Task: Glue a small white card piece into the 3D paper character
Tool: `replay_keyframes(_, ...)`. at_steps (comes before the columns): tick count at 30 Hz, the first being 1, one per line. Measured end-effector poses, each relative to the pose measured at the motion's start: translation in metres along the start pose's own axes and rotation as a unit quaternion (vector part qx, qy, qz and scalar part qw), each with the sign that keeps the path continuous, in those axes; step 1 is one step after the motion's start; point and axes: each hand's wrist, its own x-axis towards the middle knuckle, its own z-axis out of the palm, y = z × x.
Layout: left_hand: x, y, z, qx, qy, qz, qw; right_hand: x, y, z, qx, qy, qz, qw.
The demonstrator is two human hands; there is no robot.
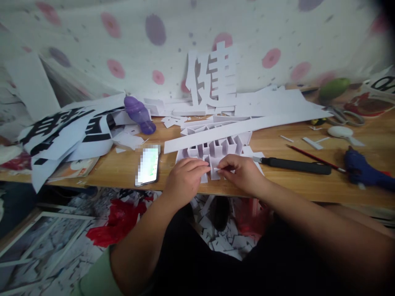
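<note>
A white foam-board letter (215,160) with upright side walls lies near the table's front edge, between my two hands. My left hand (186,174) is closed at its left side, fingers together and pressed against a small wall. From the right, my right hand (240,172) pinches a thin edge of the same white piece, thumb against index finger; the fingers partly hide what they grip. Behind both hands, a long white foam-board strip (210,133) rests slantwise across the letter's top. A black-handled utility knife (296,165) lies just right of my right hand.
A lit phone (148,165) and a purple bottle (140,115) are on the left. At right are a red pencil (314,157), a blue glue gun (365,168) and scissors (347,117). A cut-out white character (220,80) stands at the back. Paper scraps cover the floor.
</note>
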Motion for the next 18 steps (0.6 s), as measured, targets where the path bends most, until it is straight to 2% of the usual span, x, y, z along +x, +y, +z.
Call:
replay_keyframes(8,-0.0026,-0.0020,0.0039,0.001,0.002,-0.005,1.000,0.0006,0.0020,0.0025,-0.018,0.007,-0.016,1.000)
replay_keyframes(18,-0.0029,-0.0023,0.0038,0.003,-0.003,-0.011,1.000,0.0022,-0.0005,0.0033,-0.040,0.004,-0.073,0.997)
